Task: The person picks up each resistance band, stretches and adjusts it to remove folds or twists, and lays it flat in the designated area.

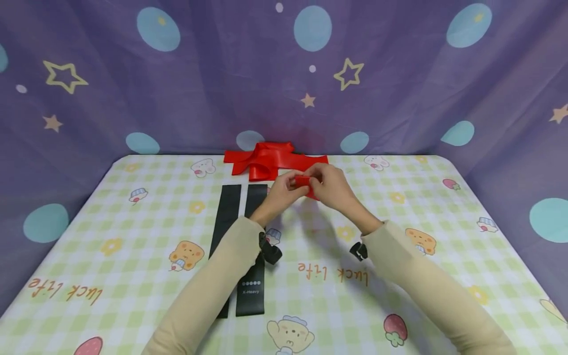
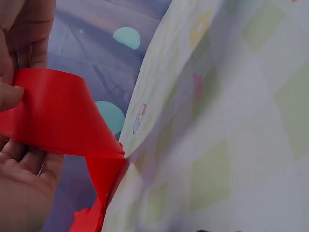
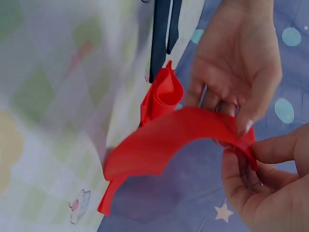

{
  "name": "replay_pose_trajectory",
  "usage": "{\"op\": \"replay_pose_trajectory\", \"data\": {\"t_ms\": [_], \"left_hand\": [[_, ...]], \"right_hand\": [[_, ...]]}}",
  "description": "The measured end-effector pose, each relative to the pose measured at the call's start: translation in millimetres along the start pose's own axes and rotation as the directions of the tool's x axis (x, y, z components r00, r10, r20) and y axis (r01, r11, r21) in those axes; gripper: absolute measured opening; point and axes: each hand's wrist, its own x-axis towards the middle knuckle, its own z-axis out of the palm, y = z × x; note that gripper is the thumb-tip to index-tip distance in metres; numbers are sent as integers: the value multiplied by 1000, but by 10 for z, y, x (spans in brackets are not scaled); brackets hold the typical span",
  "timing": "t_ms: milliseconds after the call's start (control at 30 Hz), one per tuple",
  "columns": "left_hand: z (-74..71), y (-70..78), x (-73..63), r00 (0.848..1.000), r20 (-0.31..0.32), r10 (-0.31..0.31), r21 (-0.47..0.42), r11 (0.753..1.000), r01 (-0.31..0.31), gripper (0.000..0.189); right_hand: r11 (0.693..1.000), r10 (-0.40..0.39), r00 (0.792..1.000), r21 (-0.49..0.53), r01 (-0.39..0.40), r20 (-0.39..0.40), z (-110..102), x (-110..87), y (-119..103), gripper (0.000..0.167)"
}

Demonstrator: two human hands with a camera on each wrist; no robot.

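A red elastic band point(image 1: 303, 181) is held up in front of me, its end pinched between both hands. My left hand point(image 1: 282, 191) grips it with the thumb on the near side, fingers behind. Close beside it, the right hand point(image 1: 330, 186) pinches the same end between thumb and fingers. From there the red band point(image 3: 145, 145) arches down toward the table in the right wrist view. The rest of this red material lies in a loose, folded heap point(image 1: 277, 157) at the table's back edge. The left wrist view shows the held band point(image 2: 53, 113) as a wide, smooth strip.
Two flat black bands point(image 1: 228, 209) lie side by side left of centre, partly under the left forearm; one bears the print "X-Heavy" point(image 1: 250, 292). A checked cloth point(image 1: 146, 227) with cartoon prints covers the table. Behind it hangs a purple curtain point(image 1: 248, 69).
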Motion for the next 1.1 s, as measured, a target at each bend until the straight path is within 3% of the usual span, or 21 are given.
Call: {"op": "replay_pose_trajectory", "data": {"t_ms": [167, 300, 533, 733, 933, 1100], "left_hand": [[-10, 17, -10, 1000, -10, -22, 4, 1000, 22, 35], [-6, 27, -9, 999, 20, -39, -43, 998, 40, 40], [-2, 53, -20, 997, 82, 4, -154, 988, 9, 49], [-18, 108, -45, 998, 53, 29, -162, 987, -20, 43], [-27, 163, -90, 998, 57, -4, -177, 984, 14, 43], [-10, 193, -133, 995, 97, -21, -212, 976, 41, 49]], "right_hand": [[999, -9, 1000, 32, 9, 5, -95, 66, -8, 21], [998, -23, 1000, 56, 24, -6, -155, 118, -12, 21], [997, -25, 1000, 66, 26, -11, -239, 168, -81, 22], [996, -11, 1000, 88, 13, -29, -352, 219, -165, 21], [996, -5, 997, 87, 11, -72, -478, 306, -265, 21], [996, 47, 995, 79, -41, -86, -547, 359, -269, 22]]}}
